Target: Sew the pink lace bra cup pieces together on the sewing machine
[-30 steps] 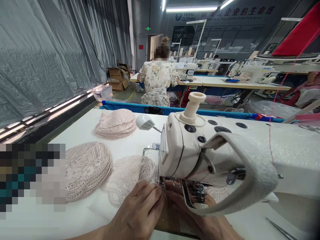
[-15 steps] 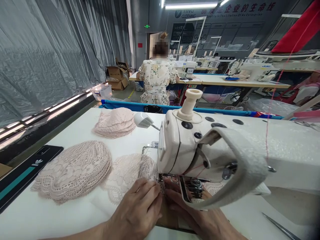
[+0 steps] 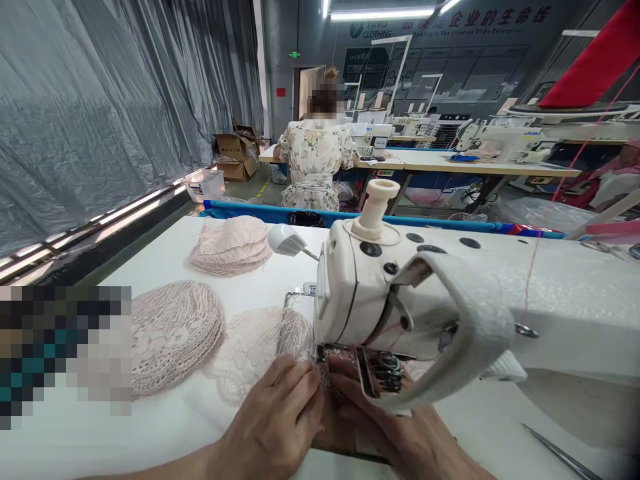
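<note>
A white sewing machine (image 3: pixel 430 300) fills the right half of the view. A pale pink lace piece (image 3: pixel 255 347) lies at its needle. My left hand (image 3: pixel 277 420) rests on the lace's near edge, fingers pressed together flat on the fabric. My right hand (image 3: pixel 395 433) lies beside it under the machine head, its fingertips on the lace near the presser foot and partly hidden by the machine.
Two stacks of pink lace pieces (image 3: pixel 175 333) (image 3: pixel 233 243) sit on the white table (image 3: pixel 150 427) to the left. A metal tool (image 3: pixel 560 453) lies at the right edge. A person in a floral dress (image 3: pixel 315 163) works at a far table; cardboard boxes (image 3: pixel 235 157) stand by the plastic curtain.
My hands and the lace stay almost still at the needle. The view has shifted slightly, so the machine head sits a little further left.
</note>
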{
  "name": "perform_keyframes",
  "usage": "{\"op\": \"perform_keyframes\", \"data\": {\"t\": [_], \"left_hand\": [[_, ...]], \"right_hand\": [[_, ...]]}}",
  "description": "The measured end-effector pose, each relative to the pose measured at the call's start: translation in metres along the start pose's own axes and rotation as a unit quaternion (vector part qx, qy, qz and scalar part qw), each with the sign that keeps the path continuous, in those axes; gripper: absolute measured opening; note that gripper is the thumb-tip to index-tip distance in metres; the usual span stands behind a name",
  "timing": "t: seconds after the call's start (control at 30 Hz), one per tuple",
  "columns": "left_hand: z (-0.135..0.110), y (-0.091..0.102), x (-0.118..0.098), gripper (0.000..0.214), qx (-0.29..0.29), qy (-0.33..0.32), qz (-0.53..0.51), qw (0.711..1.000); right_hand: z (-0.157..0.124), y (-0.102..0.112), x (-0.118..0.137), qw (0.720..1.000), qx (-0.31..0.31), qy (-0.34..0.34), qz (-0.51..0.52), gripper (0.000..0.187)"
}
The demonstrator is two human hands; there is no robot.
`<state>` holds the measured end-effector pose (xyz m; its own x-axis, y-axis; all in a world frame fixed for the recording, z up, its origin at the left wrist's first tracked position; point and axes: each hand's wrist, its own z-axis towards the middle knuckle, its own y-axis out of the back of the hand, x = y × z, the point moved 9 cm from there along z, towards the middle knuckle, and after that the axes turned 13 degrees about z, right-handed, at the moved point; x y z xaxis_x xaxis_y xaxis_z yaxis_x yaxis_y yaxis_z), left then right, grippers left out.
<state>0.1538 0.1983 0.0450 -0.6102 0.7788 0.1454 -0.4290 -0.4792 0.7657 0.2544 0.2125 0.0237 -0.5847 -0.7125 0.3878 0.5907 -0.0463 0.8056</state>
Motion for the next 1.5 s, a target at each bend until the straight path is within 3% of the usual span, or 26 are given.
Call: {"op": "perform_keyframes", "data": {"t": [0.23, 0.53, 0.73, 1.0, 1.5], "left_hand": [[0.0, 0.002, -0.002, 0.014, -0.004, -0.001, 0.012, 1.0], [0.0, -0.001, -0.001, 0.018, 0.018, -0.001, 0.007, 1.0], [0.0, -0.004, 0.0, 0.016, 0.016, 0.004, 0.011, 1.0], [0.002, 0.001, 0.0, 0.018, 0.01, 0.002, 0.0, 1.0], [0.0, 0.001, -0.002, 0.015, 0.007, -0.006, 0.01, 1.0]], "right_hand": [[-0.001, -0.005, -0.004, 1.0, 0.027, -0.014, -0.003, 0.026], [0.007, 0.006, 0.006, 1.0, -0.014, 0.014, -0.013, 0.026], [0.002, -0.001, 0.001, 1.0, 0.008, -0.006, 0.001, 0.028], [-0.002, -0.004, 0.0, 0.999, 0.006, 0.001, -0.054, 0.018], [0.002, 0.0, 0.004, 0.999, -0.004, 0.015, -0.046, 0.026]]}}
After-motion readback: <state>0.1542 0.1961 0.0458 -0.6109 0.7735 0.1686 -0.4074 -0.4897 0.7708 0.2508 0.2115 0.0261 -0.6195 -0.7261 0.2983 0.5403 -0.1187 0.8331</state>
